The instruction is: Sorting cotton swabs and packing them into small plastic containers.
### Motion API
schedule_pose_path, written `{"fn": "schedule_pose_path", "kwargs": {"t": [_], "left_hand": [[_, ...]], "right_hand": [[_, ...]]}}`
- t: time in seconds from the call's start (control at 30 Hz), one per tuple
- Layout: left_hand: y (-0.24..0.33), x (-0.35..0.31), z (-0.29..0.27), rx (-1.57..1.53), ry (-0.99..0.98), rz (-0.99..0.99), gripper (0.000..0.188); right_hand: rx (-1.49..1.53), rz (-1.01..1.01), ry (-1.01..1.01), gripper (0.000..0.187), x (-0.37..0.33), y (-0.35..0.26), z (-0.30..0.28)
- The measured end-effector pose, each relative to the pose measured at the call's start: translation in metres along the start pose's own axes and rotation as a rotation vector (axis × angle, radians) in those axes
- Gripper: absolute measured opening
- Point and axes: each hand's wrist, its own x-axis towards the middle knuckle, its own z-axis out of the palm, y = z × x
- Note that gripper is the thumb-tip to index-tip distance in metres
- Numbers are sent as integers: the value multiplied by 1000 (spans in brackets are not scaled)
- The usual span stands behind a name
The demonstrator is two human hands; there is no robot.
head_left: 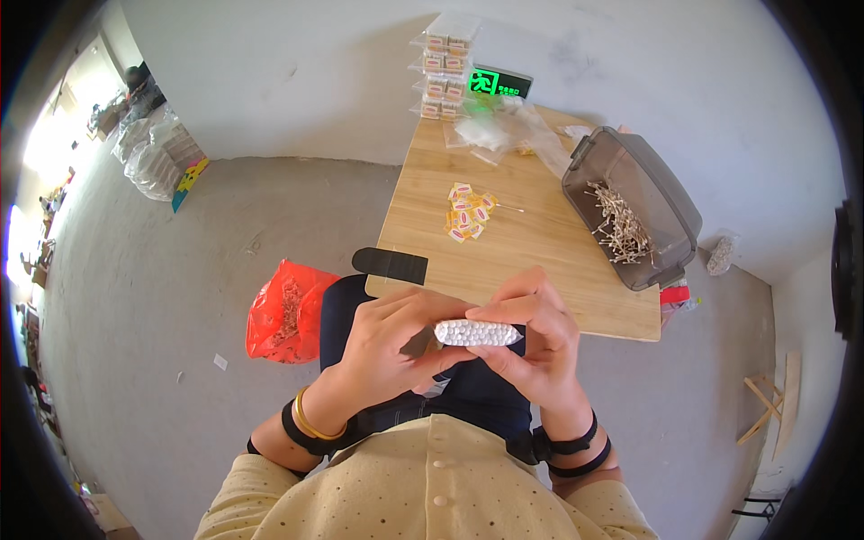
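A tightly packed bundle of cotton swabs (pixel 479 334) is held in front of my body, its white rounded tips facing up. My left hand (pixel 389 337) grips its left end between thumb and fingers. On the other side, my right hand (pixel 538 340) pinches the bundle's right part, thumb below and fingers above. Whether a wrapper surrounds the bundle cannot be made out. Past my hands, small yellow-and-white cards (pixel 466 216) lie in a loose pile on the wooden table (pixel 540 247). One single cotton swab (pixel 509 209) lies beside them.
A grey plastic bin (pixel 670 193) with loose swabs (pixel 619 225) lies tilted at the table's right. Bagged small boxes (pixel 445 72) are stacked at the back, near a green sign (pixel 498 83) and clear plastic bags (pixel 486 133). A red bag (pixel 292 310) sits left on the floor.
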Motion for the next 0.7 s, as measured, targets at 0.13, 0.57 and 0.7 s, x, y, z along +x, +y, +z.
{"fn": "schedule_pose_path", "kwargs": {"t": [0.13, 0.57, 0.7], "left_hand": [[-12, -9, -2, -10, -53, -75, 32], [-19, -16, -1, -115, -80, -202, 29], [-18, -15, -1, -169, -75, -243, 26]], "right_hand": [[-9, 23, -17, 36, 0, 3, 2], [19, 4, -101, 42, 2, 8, 3], [-25, -26, -114, 44, 3, 8, 2]]}}
